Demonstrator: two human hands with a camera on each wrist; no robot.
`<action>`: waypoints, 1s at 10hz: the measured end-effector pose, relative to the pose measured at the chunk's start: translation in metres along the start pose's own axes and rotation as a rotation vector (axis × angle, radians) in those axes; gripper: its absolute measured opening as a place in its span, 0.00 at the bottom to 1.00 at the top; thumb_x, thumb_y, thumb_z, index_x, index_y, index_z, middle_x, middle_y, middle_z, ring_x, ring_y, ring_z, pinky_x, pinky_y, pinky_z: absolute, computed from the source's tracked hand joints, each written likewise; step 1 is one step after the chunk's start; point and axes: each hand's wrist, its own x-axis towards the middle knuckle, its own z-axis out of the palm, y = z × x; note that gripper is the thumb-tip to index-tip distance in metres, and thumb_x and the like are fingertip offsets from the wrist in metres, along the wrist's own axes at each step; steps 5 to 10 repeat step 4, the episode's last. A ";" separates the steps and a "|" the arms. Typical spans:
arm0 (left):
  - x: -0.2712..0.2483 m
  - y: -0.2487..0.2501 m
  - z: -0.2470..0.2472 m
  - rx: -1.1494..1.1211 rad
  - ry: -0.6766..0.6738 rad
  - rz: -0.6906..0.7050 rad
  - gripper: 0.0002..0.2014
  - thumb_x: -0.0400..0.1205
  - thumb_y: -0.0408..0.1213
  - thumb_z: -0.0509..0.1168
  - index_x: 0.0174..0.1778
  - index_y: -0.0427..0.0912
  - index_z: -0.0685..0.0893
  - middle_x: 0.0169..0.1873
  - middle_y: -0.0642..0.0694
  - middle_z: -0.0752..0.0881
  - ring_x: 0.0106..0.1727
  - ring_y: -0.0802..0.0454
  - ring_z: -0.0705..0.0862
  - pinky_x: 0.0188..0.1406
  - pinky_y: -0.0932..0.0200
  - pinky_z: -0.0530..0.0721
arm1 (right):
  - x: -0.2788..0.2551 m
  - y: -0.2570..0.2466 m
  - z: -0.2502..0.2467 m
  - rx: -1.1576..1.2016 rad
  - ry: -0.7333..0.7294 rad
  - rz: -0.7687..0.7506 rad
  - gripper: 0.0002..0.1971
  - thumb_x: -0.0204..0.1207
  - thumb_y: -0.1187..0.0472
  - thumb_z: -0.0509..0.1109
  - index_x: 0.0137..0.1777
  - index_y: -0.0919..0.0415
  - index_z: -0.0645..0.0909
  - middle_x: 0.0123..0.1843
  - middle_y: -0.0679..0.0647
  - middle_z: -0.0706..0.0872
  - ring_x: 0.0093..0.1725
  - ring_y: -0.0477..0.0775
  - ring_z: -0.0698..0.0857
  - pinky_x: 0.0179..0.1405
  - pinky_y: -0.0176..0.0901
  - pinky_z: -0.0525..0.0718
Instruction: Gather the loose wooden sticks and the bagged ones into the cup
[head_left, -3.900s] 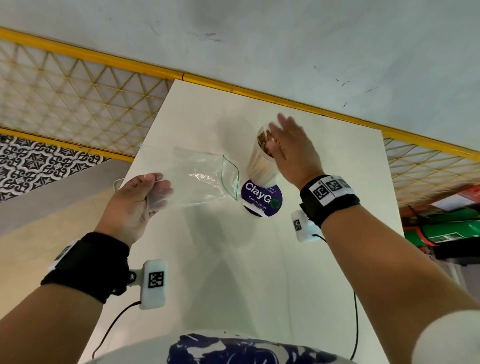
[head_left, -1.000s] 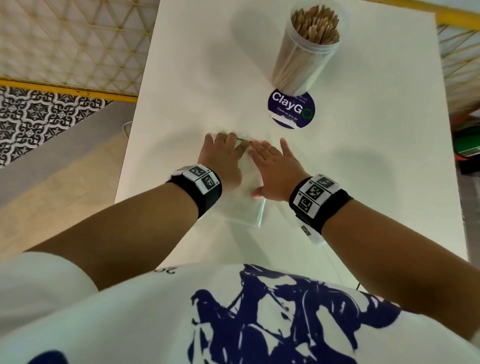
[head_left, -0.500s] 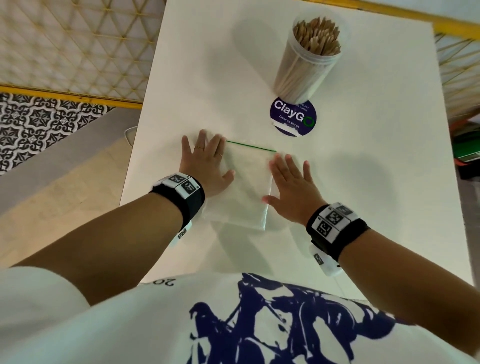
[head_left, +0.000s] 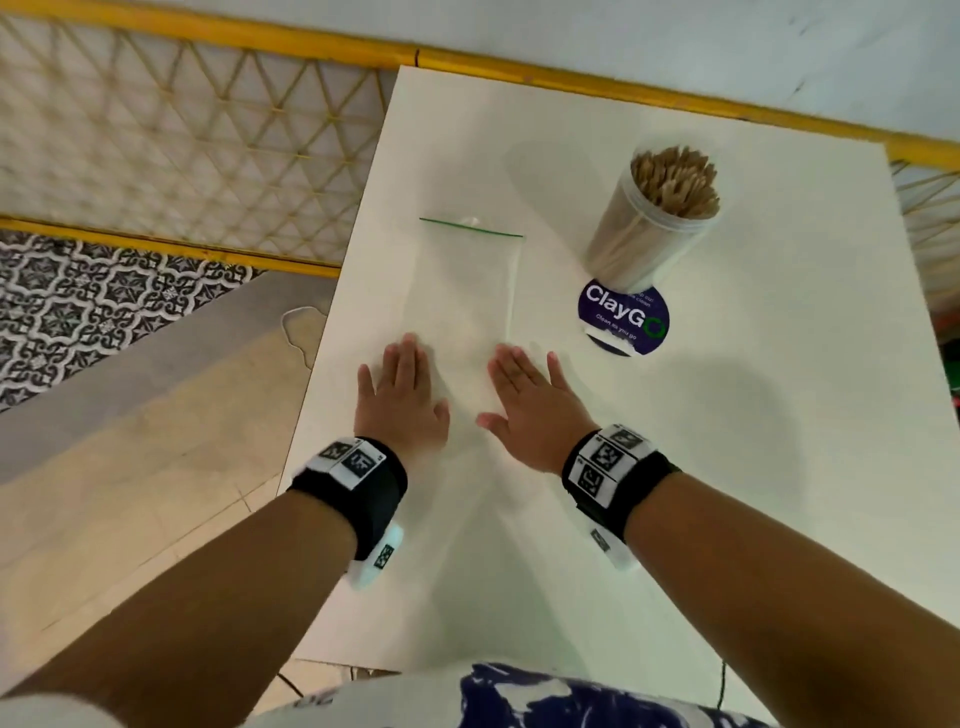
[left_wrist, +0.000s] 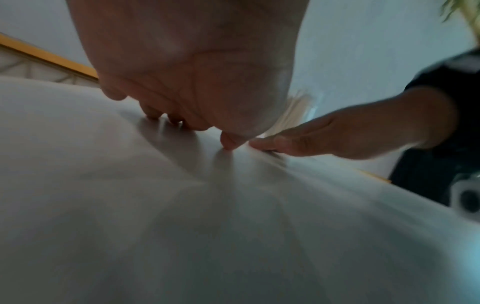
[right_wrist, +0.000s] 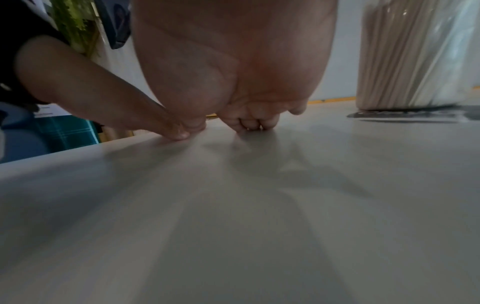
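a round dark blue sticker (head_left: 623, 319) on the white table (head_left: 779, 415) says "claygo" in big white letters, with a green ring for the last "o". under it, smaller words say "clean as you go". the tiny words above it are too small to read.

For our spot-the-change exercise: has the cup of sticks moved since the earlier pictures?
No. The cup stands at the far edge of the ClayGo sticker, just as it did in every earlier head view.
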 end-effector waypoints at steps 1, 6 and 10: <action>0.036 -0.016 -0.011 -0.019 0.034 -0.016 0.36 0.85 0.50 0.47 0.84 0.39 0.38 0.84 0.43 0.38 0.85 0.44 0.43 0.81 0.37 0.46 | 0.034 -0.002 -0.018 0.016 -0.020 0.035 0.36 0.85 0.40 0.44 0.85 0.61 0.42 0.87 0.54 0.38 0.86 0.52 0.38 0.83 0.62 0.35; 0.043 -0.027 -0.019 -0.051 0.137 0.026 0.37 0.84 0.52 0.47 0.83 0.44 0.34 0.84 0.41 0.35 0.84 0.37 0.45 0.81 0.37 0.48 | 0.027 -0.003 -0.023 0.079 0.085 -0.044 0.37 0.85 0.44 0.53 0.85 0.57 0.40 0.87 0.56 0.38 0.86 0.56 0.42 0.82 0.60 0.38; 0.043 -0.027 -0.019 -0.051 0.137 0.026 0.37 0.84 0.52 0.47 0.83 0.44 0.34 0.84 0.41 0.35 0.84 0.37 0.45 0.81 0.37 0.48 | 0.027 -0.003 -0.023 0.079 0.085 -0.044 0.37 0.85 0.44 0.53 0.85 0.57 0.40 0.87 0.56 0.38 0.86 0.56 0.42 0.82 0.60 0.38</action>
